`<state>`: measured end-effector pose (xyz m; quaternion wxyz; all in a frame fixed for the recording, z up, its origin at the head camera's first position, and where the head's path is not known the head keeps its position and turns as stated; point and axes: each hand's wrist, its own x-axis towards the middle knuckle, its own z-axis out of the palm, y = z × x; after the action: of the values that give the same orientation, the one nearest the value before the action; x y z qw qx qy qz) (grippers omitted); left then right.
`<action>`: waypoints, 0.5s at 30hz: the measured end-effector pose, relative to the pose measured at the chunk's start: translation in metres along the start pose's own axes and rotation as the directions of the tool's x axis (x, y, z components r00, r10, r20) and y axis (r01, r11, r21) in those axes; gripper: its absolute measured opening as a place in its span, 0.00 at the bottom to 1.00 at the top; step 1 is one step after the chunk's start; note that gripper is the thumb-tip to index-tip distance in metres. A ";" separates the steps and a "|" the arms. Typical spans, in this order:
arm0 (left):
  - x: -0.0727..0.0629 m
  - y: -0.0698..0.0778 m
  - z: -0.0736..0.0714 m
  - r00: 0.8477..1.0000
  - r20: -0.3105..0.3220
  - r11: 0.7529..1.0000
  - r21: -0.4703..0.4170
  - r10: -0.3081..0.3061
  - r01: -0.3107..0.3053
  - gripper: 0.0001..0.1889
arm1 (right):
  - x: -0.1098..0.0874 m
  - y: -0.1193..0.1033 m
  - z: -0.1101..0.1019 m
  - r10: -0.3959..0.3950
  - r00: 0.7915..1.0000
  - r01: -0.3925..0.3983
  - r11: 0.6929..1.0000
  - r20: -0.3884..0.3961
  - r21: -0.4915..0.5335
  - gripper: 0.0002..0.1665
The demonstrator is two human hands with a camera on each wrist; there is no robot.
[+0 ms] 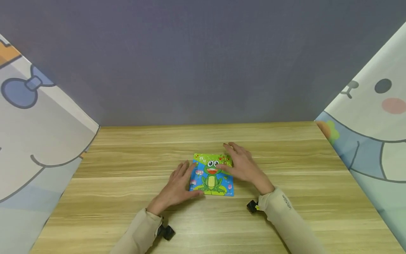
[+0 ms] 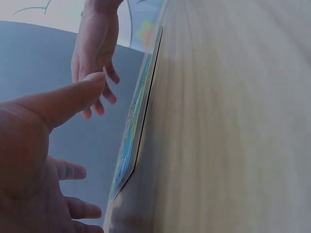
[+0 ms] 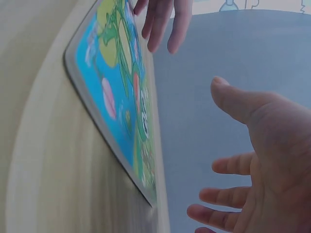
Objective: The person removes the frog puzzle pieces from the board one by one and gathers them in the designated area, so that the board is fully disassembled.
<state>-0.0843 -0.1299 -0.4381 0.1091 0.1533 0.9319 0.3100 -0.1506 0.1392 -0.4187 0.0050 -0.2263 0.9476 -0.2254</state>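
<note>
Left hand (image 1: 176, 187) and right hand (image 1: 245, 168) are both hovering with fingers spread, gripping nothing. In the head view, the frog board (image 1: 211, 182) is lying flat on the tabletop (image 1: 133, 176) between them, with the left hand reaching over its left edge and the right hand over its far right corner. Its outline is looking close to square (so no long axis is standing out), and the frog's head is pointing to the far side, toward the grey partition (image 1: 203, 70). The right hand is sitting a little farther off than the left, and its thumb is crossing over the picture.

In the left wrist view, the board is showing almost edge-on, and the left fingers and thumb are staying clear of it, the right hand hanging beyond.

In the right wrist view, the right thumb and fingers are also hanging apart from the board, while its printed face is showing at a slant. Which hand is lying nearer the board, I cannot tell.
</note>
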 end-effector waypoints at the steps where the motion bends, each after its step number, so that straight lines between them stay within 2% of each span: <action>1: 0.000 0.000 0.000 1.000 0.004 1.000 -0.005 0.003 -0.003 0.55 | 0.001 -0.002 0.001 -0.007 1.000 0.007 1.000 0.002 0.009 0.51; 15: 0.000 -0.001 0.009 0.999 0.033 0.999 0.042 0.034 -0.035 0.56 | 0.015 -0.016 0.020 -0.022 0.999 0.018 0.997 0.049 0.080 0.47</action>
<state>-0.0815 -0.1258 -0.4462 0.1156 0.1766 0.9336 0.2895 -0.1549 0.1119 -0.4283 0.0352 -0.2409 0.9352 -0.2572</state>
